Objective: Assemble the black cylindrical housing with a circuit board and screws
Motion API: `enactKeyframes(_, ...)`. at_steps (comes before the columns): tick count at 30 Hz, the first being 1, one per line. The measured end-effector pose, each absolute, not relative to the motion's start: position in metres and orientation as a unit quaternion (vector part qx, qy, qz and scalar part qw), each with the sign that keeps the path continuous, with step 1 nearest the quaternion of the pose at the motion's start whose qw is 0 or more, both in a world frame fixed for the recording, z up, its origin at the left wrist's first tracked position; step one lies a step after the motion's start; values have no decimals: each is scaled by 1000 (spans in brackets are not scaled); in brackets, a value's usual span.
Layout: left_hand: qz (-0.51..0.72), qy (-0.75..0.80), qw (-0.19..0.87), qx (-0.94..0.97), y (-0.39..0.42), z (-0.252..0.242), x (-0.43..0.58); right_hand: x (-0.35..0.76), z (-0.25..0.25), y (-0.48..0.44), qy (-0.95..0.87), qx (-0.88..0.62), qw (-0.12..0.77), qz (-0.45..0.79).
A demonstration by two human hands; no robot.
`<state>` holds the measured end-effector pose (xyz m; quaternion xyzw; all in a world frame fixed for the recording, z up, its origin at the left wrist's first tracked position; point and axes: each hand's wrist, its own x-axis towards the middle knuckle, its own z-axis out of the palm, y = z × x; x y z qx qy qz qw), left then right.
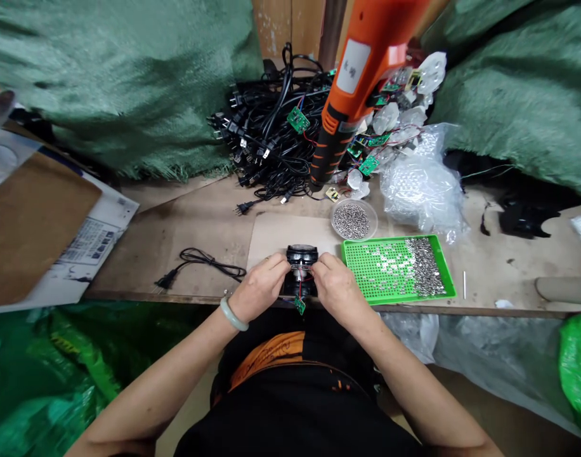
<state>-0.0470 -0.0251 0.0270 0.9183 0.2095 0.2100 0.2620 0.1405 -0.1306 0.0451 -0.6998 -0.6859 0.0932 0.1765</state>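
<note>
Close to the table's front edge sits a round black device housing, with a silvery part at its middle. My left hand grips it from the left side, fingers pressed together. From the right, my right hand pinches the opposite side; the fingertips are partly hidden. Between the hands a small green circuit board hangs on red wires over the front edge. A black power cord with a plug lies left of my left hand. Right of my right hand stands a green perforated tray holding many small metal parts.
An orange and black electric screwdriver hangs above the table. Behind are heaped black plug cords, circuit boards and bubble wrap. A round dish holds small screws. A cardboard box stands left; a tube lies right.
</note>
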Motion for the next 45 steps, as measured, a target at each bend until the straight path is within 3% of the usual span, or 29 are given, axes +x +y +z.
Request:
enactKeyframes(3,229,222,298,900,-24,27,-48,139,43,-131,-664,-712,194,121)
enactKeyframes(10,262,320,476,777,-27,17,-48,140,18,-141,-472,-710,431,296)
enactKeyframes(14,259,345,573,697,-25,20,-47,141,21,-141,-383,-691,491,367)
enactKeyframes(26,209,362,652,633,-18,36,-48,141,33,-138,-325,-666,532,409)
enactKeyframes(36,203,365,656,629,-14,39,-47,146,34,-140,-270,-624,554,481)
enactKeyframes(45,197,354,659,634,-14,43,-45,147,32,-138,-269,-640,549,466)
